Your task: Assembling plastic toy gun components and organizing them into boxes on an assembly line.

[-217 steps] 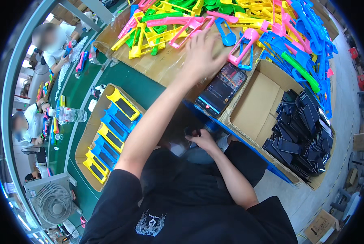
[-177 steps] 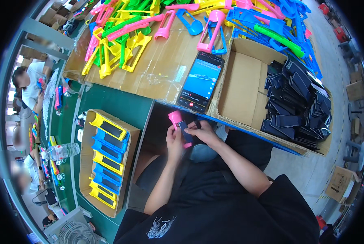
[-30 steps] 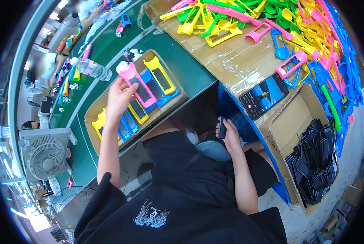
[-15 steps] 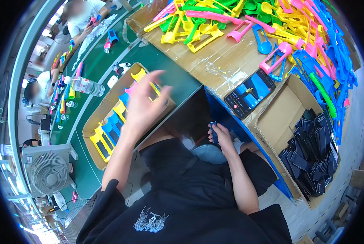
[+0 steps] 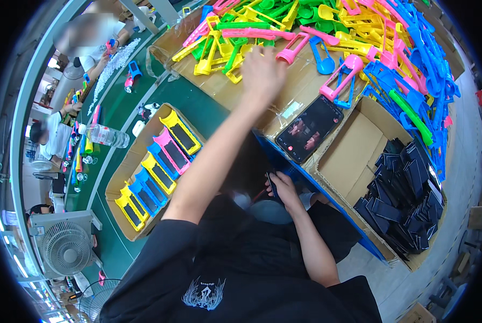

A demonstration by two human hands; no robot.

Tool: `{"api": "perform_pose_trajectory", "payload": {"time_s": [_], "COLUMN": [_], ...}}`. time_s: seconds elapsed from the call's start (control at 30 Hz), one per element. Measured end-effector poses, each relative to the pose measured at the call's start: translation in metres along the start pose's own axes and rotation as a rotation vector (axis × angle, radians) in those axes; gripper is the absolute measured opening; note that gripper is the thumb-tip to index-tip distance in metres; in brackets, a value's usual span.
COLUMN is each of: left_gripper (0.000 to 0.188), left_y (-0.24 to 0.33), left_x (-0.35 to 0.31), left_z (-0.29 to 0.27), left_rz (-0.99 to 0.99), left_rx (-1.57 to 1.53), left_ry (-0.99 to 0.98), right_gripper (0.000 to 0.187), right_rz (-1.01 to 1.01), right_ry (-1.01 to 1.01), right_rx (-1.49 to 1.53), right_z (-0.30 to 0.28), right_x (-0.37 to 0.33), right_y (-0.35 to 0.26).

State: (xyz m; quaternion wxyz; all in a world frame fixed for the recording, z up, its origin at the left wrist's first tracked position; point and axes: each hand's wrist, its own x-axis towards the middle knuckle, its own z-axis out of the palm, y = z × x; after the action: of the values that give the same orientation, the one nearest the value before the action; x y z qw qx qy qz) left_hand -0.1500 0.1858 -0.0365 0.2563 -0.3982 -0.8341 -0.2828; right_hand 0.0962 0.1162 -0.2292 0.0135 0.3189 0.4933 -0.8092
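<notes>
My left hand is stretched out over the cardboard surface, at the near edge of the heap of plastic parts. Its fingers are blurred, and whether they touch a yellow plastic frame beside them cannot be told. Close to the fingers lies a pink plastic frame. Low by my lap, my right hand is closed around a small dark flat panel. To the left, an open cardboard tray holds a row of yellow, blue and pink frames with dark panels set in them.
A phone lies on the cardboard, beside a cardboard box of black panels. Blue, yellow, pink and green parts are heaped behind. On the green bench stand a water bottle and a fan. Other people work beyond.
My left hand has moved from above the tray, away and rightward to the heap, uncovering the frames in the tray. My right hand still holds the dark panel. The phone's picture has changed.
</notes>
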Motion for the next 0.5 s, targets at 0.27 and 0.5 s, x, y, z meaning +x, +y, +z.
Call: {"api": "perform_pose_trajectory", "payload": {"time_s": [0.27,0.5], "left_gripper": [0.023,0.033], "left_y": [-0.081,-0.025], "left_x": [0.006,-0.003], "left_z": [0.029,-0.056], "left_rz": [0.071,-0.329], "left_rx": [0.370,-0.351], "left_ry": [-0.335,-0.238], "right_gripper": [0.026,0.027], "right_rz": [-0.002,-0.052], "right_ry": [-0.015,-0.035], "right_rx": [-0.016,-0.017], "right_z": [0.004,0.004], "right_x": [0.003,0.010], "right_y": [-0.013,-0.001]}}
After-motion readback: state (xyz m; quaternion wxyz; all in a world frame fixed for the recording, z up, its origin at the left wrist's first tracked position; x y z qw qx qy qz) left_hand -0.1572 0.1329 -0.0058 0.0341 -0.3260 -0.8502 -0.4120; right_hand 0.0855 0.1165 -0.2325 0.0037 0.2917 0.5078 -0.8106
